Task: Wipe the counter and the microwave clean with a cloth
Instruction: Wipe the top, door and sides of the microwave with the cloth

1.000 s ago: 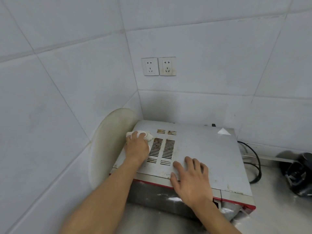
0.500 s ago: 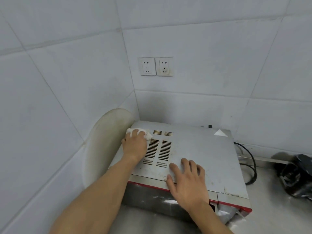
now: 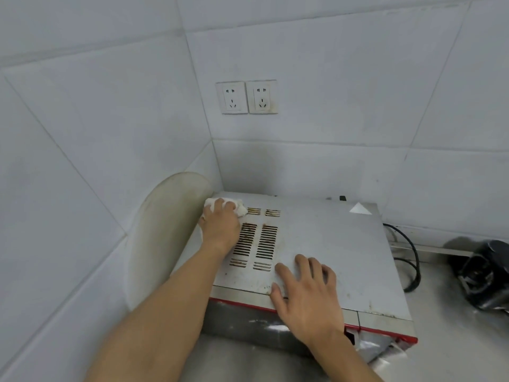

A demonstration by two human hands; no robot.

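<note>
Your left hand (image 3: 220, 226), arm outstretched, fingers curled over the cloth (image 3: 241, 212) on the microwave (image 3: 330, 244) | your right hand (image 3: 307, 297) flat on its top, fingers spread.

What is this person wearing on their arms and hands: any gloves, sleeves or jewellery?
Nothing that shows. The left hand and right hand have no gloves on. The left forearm and right forearm are uncovered down to the picture's bottom edge, so no sleeve is in view. No watch, bracelet or ring can be seen on the wrists or on the fingers that show.
</note>
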